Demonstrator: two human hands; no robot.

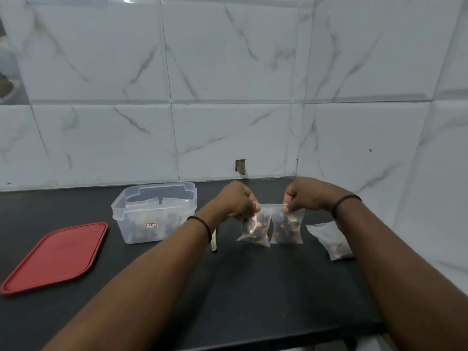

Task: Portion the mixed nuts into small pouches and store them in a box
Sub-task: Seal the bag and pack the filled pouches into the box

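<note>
My left hand (236, 201) pinches the top of a small clear pouch of mixed nuts (254, 229). Just to its right, my right hand (307, 196) pinches the top of a second filled pouch (287, 228). Both pouches hang side by side, touching, just above the black counter (253, 287). A third filled pouch (331, 241) lies on the counter, partly under my right forearm. A clear plastic box (154, 214) with nuts in it stands open to the left of my hands.
The box's red lid (55, 257) lies flat at the left on the counter. A pale wooden stick (214, 240) shows below my left wrist. White marbled tile walls close off the back and the right side.
</note>
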